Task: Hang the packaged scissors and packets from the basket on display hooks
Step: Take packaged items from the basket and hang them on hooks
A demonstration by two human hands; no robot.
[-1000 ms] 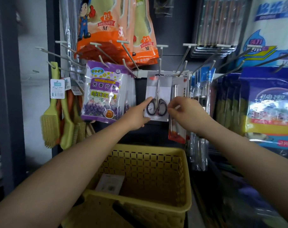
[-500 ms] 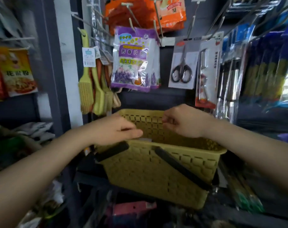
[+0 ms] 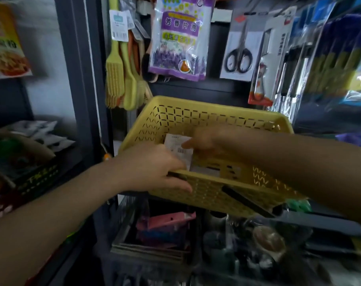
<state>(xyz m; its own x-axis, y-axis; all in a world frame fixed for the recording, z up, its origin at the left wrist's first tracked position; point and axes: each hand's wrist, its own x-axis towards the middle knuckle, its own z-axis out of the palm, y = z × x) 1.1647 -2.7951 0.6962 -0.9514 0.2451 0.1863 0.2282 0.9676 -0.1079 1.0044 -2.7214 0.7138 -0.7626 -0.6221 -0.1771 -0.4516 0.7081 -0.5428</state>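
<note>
Basket [image 3: 206,118] rim is gripped by left hand [image 3: 152,168]; a white packet [image 3: 178,149] inside, just ahead of it, is touched by blurred right hand [image 3: 206,139], grip cannot be told. Packaged scissors [image 3: 238,52] hang above. Packet could be dropped if pinched loosely

Dim indoor light, brighter at the upper right where plastic wrappers glare. Edges bow outward; the lower area is dark and blurred

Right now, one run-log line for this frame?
phase: pick from basket | left hand: grips rim | right hand: on packet | scissors: hung
</note>
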